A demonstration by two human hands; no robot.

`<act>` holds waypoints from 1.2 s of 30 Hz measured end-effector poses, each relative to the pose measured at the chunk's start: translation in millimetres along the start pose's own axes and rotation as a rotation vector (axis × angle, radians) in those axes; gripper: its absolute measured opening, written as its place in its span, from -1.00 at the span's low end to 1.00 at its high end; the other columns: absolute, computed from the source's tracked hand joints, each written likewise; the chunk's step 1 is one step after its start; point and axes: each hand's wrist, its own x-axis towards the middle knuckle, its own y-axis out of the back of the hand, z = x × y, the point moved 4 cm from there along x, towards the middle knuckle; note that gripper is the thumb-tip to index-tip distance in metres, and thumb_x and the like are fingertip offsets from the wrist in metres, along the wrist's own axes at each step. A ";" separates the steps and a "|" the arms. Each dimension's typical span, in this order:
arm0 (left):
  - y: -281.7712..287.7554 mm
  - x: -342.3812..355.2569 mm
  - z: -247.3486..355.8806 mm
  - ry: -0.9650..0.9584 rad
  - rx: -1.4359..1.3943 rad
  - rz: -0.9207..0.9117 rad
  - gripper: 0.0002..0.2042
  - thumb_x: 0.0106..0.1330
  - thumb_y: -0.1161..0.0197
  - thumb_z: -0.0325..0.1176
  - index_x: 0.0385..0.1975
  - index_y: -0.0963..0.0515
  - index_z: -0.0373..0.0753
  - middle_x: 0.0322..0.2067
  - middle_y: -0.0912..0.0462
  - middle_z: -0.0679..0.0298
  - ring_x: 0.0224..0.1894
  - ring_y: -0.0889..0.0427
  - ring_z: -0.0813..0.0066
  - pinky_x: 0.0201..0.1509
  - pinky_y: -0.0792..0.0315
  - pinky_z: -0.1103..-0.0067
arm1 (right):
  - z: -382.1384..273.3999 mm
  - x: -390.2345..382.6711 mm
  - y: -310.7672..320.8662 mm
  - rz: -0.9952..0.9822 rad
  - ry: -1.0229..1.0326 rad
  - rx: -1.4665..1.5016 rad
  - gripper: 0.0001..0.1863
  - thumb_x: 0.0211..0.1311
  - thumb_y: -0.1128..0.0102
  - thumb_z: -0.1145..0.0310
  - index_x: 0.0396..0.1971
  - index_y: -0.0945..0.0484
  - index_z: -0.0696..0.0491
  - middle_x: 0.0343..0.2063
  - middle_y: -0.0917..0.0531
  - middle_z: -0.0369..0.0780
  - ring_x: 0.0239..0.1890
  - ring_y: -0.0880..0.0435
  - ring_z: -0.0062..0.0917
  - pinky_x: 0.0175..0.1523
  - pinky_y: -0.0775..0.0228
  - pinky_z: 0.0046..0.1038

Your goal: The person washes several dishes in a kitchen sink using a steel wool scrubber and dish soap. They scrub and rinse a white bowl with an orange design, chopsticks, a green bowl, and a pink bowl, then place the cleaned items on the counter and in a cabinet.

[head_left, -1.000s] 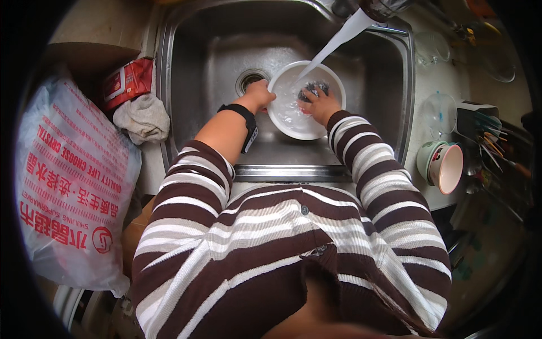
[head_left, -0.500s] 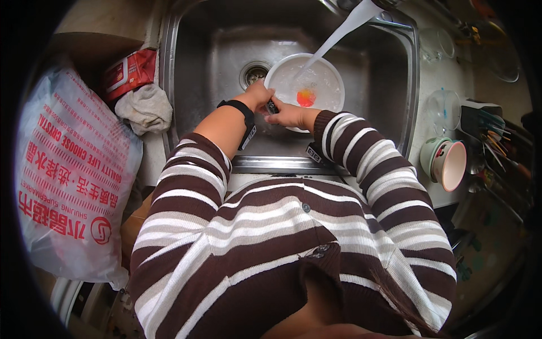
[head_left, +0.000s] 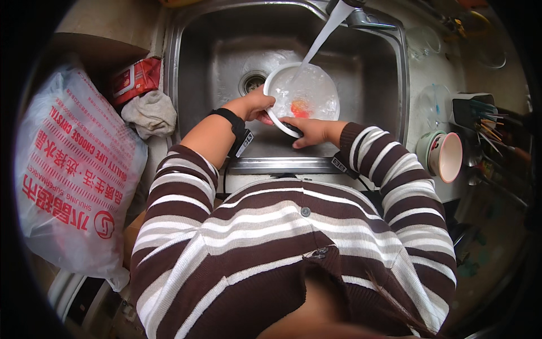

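Observation:
A round white bowl (head_left: 334, 90) with clear, rippling water in it is held over the sink, slightly tilted. A red and orange patch (head_left: 301, 109) shows through the water; I cannot tell if it is a print or a loose thing. My left hand (head_left: 258, 107) is closed on the bowl's left rim. At the near rim, my right hand (head_left: 309, 133) closes around a small black piece (head_left: 293, 129); whether that is the bowl's handle cannot be told. A stream of water (head_left: 324, 34) runs from the faucet (head_left: 361, 20) into the bowl.
The steel sink (head_left: 372, 101) has its drain (head_left: 252, 82) left of the bowl. To the left lie a crumpled cloth (head_left: 149, 114), a red wipes packet (head_left: 135, 80) and a big plastic bag (head_left: 79, 169). Stacked bowls (head_left: 449, 158), drinking glasses (head_left: 435, 104) and a utensil holder (head_left: 471, 110) stand at right.
My right hand and the black piece have moved right and nearer to me, along the bowl's rim. The bowl has shifted slightly nearer and turned. Water still runs into it.

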 end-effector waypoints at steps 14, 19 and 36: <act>27.1 -41.7 -26.9 0.193 -0.327 -0.006 -0.93 -0.09 -0.03 -0.46 -0.59 -0.38 -0.29 -0.78 -0.40 0.30 -0.85 -0.35 0.57 -0.80 -0.33 0.77 | 14.6 -90.2 77.7 0.905 -0.092 -0.319 -0.54 -0.05 0.02 0.58 -0.05 -0.39 -0.04 -0.08 -0.42 -0.04 -0.10 -0.45 -0.22 -0.06 -0.32 -0.40; 12.3 -50.9 -32.8 0.064 -0.524 -0.223 -0.71 -0.08 -0.04 -0.52 -0.28 -0.37 -0.36 -0.43 -0.52 0.17 -0.43 -0.54 0.41 -0.32 -0.50 0.54 | 39.4 -80.8 77.3 0.840 -0.325 0.564 -0.40 0.03 -0.08 0.42 0.12 -0.17 -0.17 0.05 -0.34 -0.16 -0.04 -0.43 -0.27 -0.04 -0.32 -0.26; 25.8 -83.9 35.5 -0.340 -0.254 -0.023 -0.54 -0.06 0.02 -0.48 -0.04 -0.22 -0.28 -0.21 -0.43 0.09 -0.18 -0.53 0.21 -0.18 -0.51 0.28 | -70.7 -123.8 51.9 0.780 0.199 -1.030 -0.78 -0.01 -0.16 0.16 -0.38 -0.51 -0.07 -0.20 -0.55 -0.29 0.14 -0.27 -0.41 0.17 0.02 -0.01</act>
